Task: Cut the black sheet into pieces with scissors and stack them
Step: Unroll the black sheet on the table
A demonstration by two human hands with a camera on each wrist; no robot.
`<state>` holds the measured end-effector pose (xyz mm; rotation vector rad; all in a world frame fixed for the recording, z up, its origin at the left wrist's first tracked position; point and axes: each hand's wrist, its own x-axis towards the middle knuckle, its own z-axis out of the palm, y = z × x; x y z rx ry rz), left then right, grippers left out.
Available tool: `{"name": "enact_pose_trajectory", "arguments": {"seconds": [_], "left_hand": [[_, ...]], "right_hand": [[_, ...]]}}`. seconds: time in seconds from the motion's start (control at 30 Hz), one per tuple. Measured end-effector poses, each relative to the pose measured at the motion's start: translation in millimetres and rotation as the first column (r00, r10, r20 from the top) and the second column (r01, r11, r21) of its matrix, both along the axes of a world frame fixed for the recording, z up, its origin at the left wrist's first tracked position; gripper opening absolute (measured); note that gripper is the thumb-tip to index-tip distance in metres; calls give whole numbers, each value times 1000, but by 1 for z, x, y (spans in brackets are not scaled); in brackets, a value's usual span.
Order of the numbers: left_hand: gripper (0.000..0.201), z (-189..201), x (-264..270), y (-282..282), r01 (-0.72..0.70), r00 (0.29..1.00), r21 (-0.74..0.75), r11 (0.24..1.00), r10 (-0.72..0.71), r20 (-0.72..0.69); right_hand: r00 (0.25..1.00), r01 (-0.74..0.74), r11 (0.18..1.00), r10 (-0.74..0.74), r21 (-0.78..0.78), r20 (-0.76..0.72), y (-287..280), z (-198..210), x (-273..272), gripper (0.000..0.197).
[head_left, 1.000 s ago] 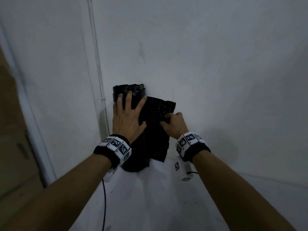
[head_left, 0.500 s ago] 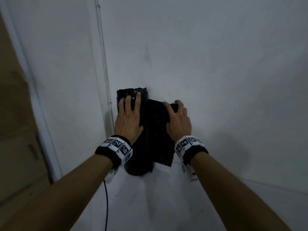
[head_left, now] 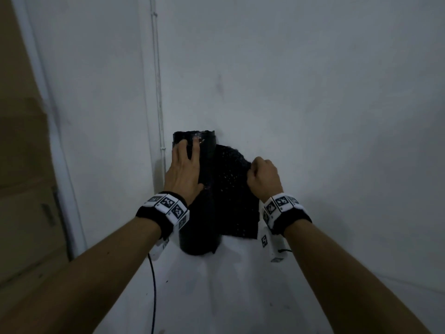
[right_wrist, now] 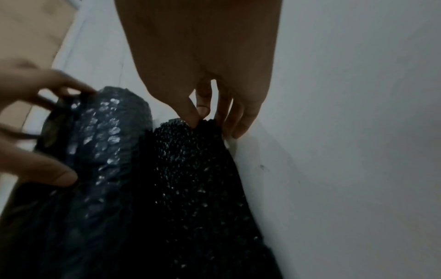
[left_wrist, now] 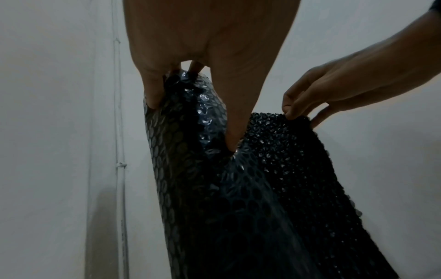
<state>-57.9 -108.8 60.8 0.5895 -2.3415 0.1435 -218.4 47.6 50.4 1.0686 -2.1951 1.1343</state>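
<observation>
A roll of black bubble-wrap sheet (head_left: 199,220) stands upright in the corner against the white wall. My left hand (head_left: 185,169) lies over its upper part. The left wrist view shows the fingers hooked over the roll's top end and the thumb pressed into the crease (left_wrist: 232,139). A loose flap of the sheet (head_left: 231,189) spreads to the right of the roll. My right hand (head_left: 262,177) pinches the flap's top right corner between thumb and fingers (right_wrist: 200,117). No scissors are in view.
A thin white conduit (head_left: 157,92) runs down the wall corner just left of the roll. A black cable (head_left: 154,285) hangs under my left forearm. A brown panel (head_left: 21,165) fills the far left. White wall (head_left: 337,141) lies to the right.
My right hand went from lying flat on the flap to pinching its top corner, and drew it out to the right. My left hand stayed on the roll.
</observation>
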Motion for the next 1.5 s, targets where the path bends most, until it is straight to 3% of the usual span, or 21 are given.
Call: {"name": "enact_pose_trajectory", "arguments": {"seconds": [0.1, 0.27, 0.5, 0.7, 0.8, 0.9, 1.0, 1.1, 1.2, 1.3, 1.4, 1.5], "left_hand": [[132, -1, 7, -5, -44, 999, 81, 996, 42, 21], [129, -2, 13, 10, -49, 996, 276, 960, 69, -62], [127, -5, 10, 52, -3, 993, 243, 970, 31, -110], [118, -1, 6, 91, 47, 994, 92, 995, -38, -98], [112, 1, 3, 106, 59, 997, 88, 994, -53, -63], [107, -4, -4, 124, 168, 986, 60, 984, -167, -30], [104, -15, -13, 150, 327, 941, 113, 938, -334, 48], [106, -32, -20, 176, 422, 881, 188, 887, -450, 147], [114, -55, -27, 196, 451, 827, 283, 847, -515, 226], [120, -80, -31, 211, 455, 768, 389, 801, -574, 284], [119, -107, -34, 220, 464, 708, 453, 761, -626, 326], [114, -133, -38, 226, 468, 675, 502, 727, -661, 328]], "right_hand": [[977, -23, 995, 42, -93, 208, 19, 5, 7, 12], [940, 16, 964, 76, -265, 332, 66, 5, 9, 13], [940, 79, 931, 50, -357, 339, 136, 3, 4, 11], [972, 36, 919, 59, -393, 229, 196, 15, 18, 9], [982, 68, 919, 7, -388, 189, 226, 22, 25, 8], [978, 143, 911, -69, -387, 197, 256, 27, 31, 9], [975, 176, 914, -109, -367, 196, 282, 28, 37, 10], [976, 184, 935, -138, -304, 167, 302, 23, 37, 25], [970, 213, 948, -177, -238, 164, 319, 16, 38, 33], [964, 215, 946, -166, -241, 209, 334, 13, 43, 12], [958, 218, 960, -177, -173, 224, 348, 11, 47, 37], [942, 226, 954, -162, -199, 293, 363, 5, 48, 41]]}}
